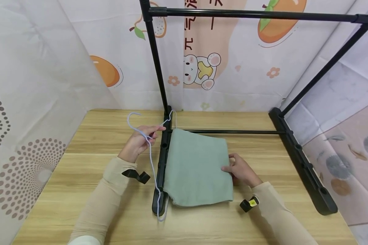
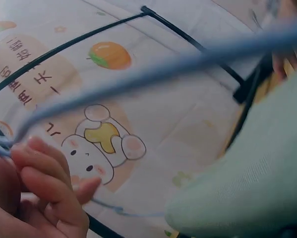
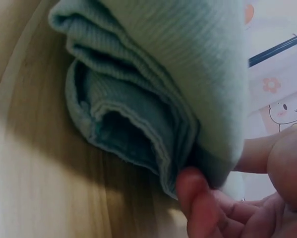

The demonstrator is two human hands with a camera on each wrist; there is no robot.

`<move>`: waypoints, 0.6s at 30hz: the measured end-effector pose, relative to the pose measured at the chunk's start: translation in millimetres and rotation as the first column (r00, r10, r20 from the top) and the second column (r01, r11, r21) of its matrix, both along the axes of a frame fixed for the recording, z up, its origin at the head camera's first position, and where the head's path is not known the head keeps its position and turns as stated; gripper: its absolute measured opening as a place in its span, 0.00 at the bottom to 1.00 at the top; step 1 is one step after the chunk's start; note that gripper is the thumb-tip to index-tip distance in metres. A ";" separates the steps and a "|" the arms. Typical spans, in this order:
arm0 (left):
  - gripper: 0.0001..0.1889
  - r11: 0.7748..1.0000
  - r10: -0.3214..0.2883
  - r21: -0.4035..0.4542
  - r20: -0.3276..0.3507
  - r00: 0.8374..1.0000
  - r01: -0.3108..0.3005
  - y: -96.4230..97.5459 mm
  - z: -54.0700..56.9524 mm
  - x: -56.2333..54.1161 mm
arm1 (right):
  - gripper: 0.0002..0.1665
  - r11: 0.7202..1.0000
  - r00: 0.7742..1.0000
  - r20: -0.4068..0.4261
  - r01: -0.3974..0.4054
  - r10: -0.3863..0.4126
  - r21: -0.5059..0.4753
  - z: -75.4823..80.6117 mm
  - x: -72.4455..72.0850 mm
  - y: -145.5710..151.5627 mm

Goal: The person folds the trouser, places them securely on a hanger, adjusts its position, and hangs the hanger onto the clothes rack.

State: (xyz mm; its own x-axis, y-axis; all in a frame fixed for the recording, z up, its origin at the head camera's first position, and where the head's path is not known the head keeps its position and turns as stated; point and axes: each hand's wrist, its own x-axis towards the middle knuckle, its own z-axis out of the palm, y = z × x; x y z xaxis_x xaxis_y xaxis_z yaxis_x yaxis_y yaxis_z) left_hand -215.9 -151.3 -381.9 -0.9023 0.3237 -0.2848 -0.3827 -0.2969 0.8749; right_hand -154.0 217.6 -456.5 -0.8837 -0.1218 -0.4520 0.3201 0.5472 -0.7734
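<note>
A light blue wire hanger [image 1: 151, 163] is pinched in my left hand [image 1: 141, 141], its hook pointing up and left and its lower end reaching toward the table's front. From the fingers a thin pale wire [image 1: 170, 117] runs to the top left corner of a folded sage-green ribbed cloth [image 1: 199, 166]. Whether this wire belongs to the same hanger cannot be told. My right hand [image 1: 240, 170] grips the cloth's right edge, thumb on top and fingers underneath. The stacked folds [image 3: 128, 109] show in the right wrist view. Blurred blue wire [image 2: 153, 77] crosses the left wrist view.
A black rack frame stands on the wooden table [image 1: 104, 143], with a left foot [image 1: 161, 170], a right foot [image 1: 306, 166], a low crossbar [image 1: 248, 132] and a top bar [image 1: 248, 13]. The cloth lies beside the left foot. Patterned curtains [image 1: 233, 68] hang behind and at both sides.
</note>
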 end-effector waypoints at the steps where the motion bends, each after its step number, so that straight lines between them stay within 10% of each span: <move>1: 0.17 1.000 -0.008 -0.028 -0.021 1.000 0.007 0.8 -0.8 -0.3 | 0.36 1.000 1.000 -0.006 -0.007 0.007 0.013 0.8 0.3 0.2; 8: 0.16 0.988 -0.029 -0.154 -0.066 0.997 0.018 2.3 -3.7 -2.3 | 0.36 0.983 0.993 -0.074 -0.076 0.089 0.164 6.8 0.2 1.9; 18: 0.12 0.996 -0.062 -0.071 -0.030 0.998 0.060 0.0 -4.7 -4.8 | 0.38 0.918 0.950 -0.231 -0.109 0.208 0.381 18.5 3.1 -3.2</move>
State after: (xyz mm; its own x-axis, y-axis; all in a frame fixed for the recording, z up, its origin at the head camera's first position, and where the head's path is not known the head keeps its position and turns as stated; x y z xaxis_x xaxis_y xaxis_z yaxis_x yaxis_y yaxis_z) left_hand -220.7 -151.3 -386.6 -0.8904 0.3587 -0.2802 -0.3699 -0.2116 0.9046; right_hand -150.8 214.4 -438.0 -0.9583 -0.1437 -0.2471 0.0195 0.8296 -0.5581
